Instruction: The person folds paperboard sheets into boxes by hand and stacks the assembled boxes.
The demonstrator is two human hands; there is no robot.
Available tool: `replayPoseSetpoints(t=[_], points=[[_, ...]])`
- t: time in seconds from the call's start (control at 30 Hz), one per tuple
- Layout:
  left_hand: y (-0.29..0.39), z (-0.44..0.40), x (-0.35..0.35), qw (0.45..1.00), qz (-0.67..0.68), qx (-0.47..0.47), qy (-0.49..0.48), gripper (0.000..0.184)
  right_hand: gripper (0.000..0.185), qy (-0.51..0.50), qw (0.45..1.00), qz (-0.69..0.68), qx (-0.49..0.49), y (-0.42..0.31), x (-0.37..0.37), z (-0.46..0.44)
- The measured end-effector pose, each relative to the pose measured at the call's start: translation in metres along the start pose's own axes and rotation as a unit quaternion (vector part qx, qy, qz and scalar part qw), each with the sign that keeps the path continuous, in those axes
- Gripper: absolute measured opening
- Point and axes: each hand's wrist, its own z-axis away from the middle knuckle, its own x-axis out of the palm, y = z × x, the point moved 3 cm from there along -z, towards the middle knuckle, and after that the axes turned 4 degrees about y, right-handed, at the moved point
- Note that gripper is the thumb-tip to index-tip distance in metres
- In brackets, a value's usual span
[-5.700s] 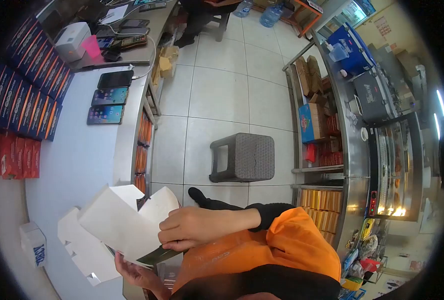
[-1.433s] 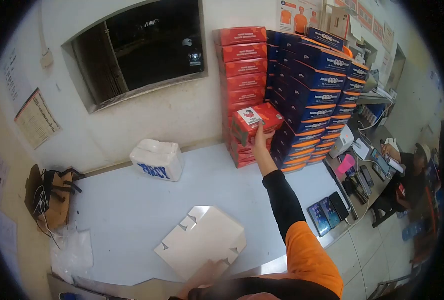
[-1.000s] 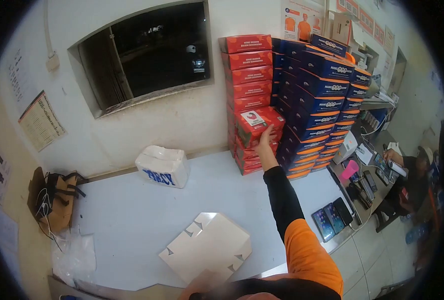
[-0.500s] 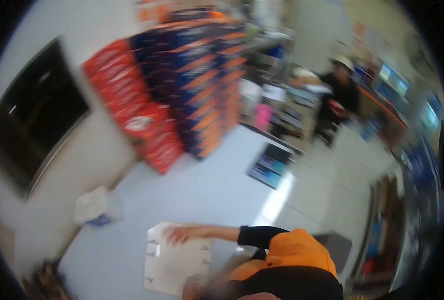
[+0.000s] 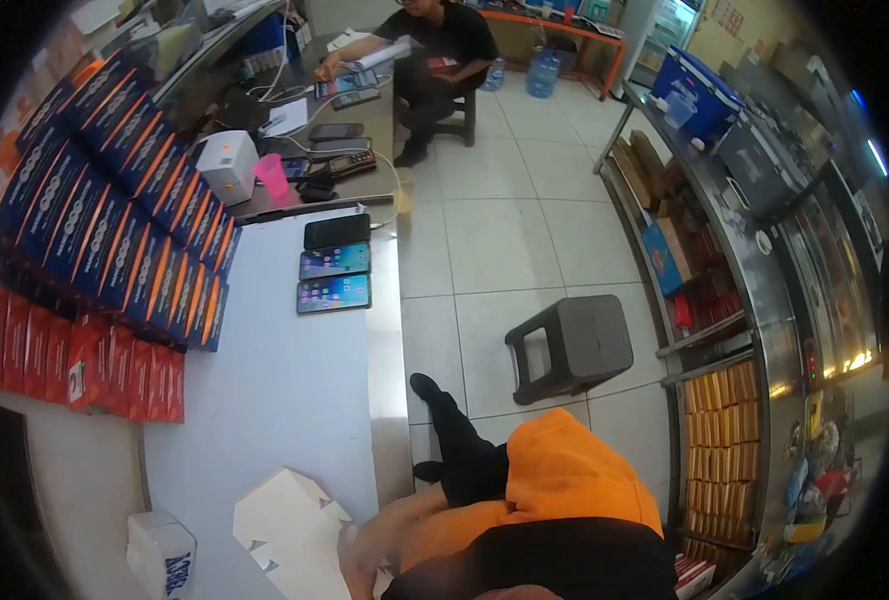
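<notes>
A pale, flat cardboard box blank [image 5: 290, 530] with cut corners and small slots lies on the near end of the white table. My right hand [image 5: 361, 550] is at the right edge of this cardboard, its forearm coming in from the right. Motion smears its fingers, so their grip on the edge cannot be made out. My left hand does not show apart from my body and the lower frame edge. Beside the cardboard, to the left, stands a small white box with blue lettering [image 5: 163, 555].
Stacked dark-blue and orange boxes [image 5: 115, 220] and red boxes [image 5: 75, 360] line the table's left. Several phones [image 5: 335, 262] lie at its far end, near a pink cup [image 5: 272, 175]. A grey stool [image 5: 575, 345] stands on the floor. A person [image 5: 445, 50] sits beyond.
The view has swung right and steadied. My right hand, earlier spread over the cardboard's far part, is now at its right edge. The lower hand seen before is no longer distinguishable.
</notes>
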Motion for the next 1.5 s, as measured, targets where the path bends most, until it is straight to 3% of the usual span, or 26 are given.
replayPoseSetpoints(t=[0.4,0.43,0.5,0.57,0.67,0.7,0.77,0.83,0.9,0.93,0.97,1.0,1.07,1.2,1.27,1.33,1.37,1.43,1.47,1.5], points=[[0.045,0.013,-0.003,0.995,0.054,0.044,0.072,0.018,0.036,0.056,0.986,0.058,0.145,-0.024,-0.029,0.027],[0.034,0.01,-0.015,0.996,0.002,0.041,0.081,0.015,0.036,0.027,0.989,0.054,0.138,-0.028,-0.026,0.029],[0.004,0.009,-0.04,0.985,-0.154,0.024,0.08,0.013,0.032,0.065,0.985,0.028,0.16,-0.033,-0.027,0.033],[-0.022,0.011,-0.058,0.964,-0.226,0.043,0.136,0.024,0.028,0.071,0.984,0.057,0.151,-0.049,-0.029,0.03],[0.037,0.034,-0.068,0.969,-0.066,0.087,0.223,0.018,0.037,0.15,0.982,0.09,0.068,-0.07,-0.029,0.013],[0.06,0.043,-0.068,0.975,-0.034,0.063,0.211,0.017,0.043,0.205,0.973,0.103,0.04,-0.087,-0.032,0.005],[0.085,0.064,-0.066,0.975,0.009,0.031,0.221,0.016,0.052,0.222,0.961,0.161,0.01,-0.105,-0.042,-0.015],[0.105,0.078,-0.054,0.987,0.028,0.068,0.142,0.015,0.052,0.206,0.957,0.203,-0.02,-0.124,-0.053,-0.039],[0.135,0.101,-0.046,0.982,0.05,0.076,0.165,0.015,0.052,0.208,0.943,0.253,-0.056,-0.145,-0.054,-0.051],[0.145,0.106,-0.044,0.979,0.066,0.086,0.174,0.015,0.053,0.183,0.951,0.25,-0.005,-0.154,-0.06,-0.051],[0.123,0.107,-0.042,0.979,0.134,0.038,0.15,0.017,0.055,0.158,0.955,0.248,0.045,-0.158,-0.066,-0.055],[0.125,0.111,-0.041,0.976,0.136,0.047,0.16,0.017,0.055,0.15,0.954,0.255,0.037,-0.161,-0.067,-0.056],[0.135,0.115,-0.034,0.938,0.319,-0.001,0.137,0.023,0.058,0.236,0.943,0.232,0.015,-0.165,-0.067,-0.052],[0.138,0.12,-0.029,0.907,0.409,0.029,0.092,0.031,0.059,0.235,0.935,0.256,0.067,-0.178,-0.07,-0.054],[0.142,0.123,-0.027,0.944,0.312,-0.003,0.105,0.032,0.06,0.19,0.941,0.266,0.085,-0.17,-0.075,-0.049],[0.135,0.123,-0.016,0.927,0.363,-0.028,0.092,0.029,0.052,0.213,0.969,0.031,0.122,-0.155,-0.085,-0.044],[0.136,0.128,-0.009,0.923,0.352,0.065,0.141,0.029,0.052,0.204,0.972,0.037,0.114,-0.16,-0.095,-0.046],[0.133,0.12,-0.017,0.942,0.27,0.159,0.12,0.03,0.04,-0.041,0.984,0.169,0.048,-0.194,-0.091,-0.052],[0.132,0.115,-0.021,0.944,0.231,0.207,0.114,0.031,0.031,-0.095,0.969,0.225,0.034,-0.215,-0.079,-0.057],[0.112,0.097,-0.011,0.947,0.298,0.113,0.021,0.032,0.032,-0.095,0.957,0.273,0.019,-0.214,-0.076,-0.058]])
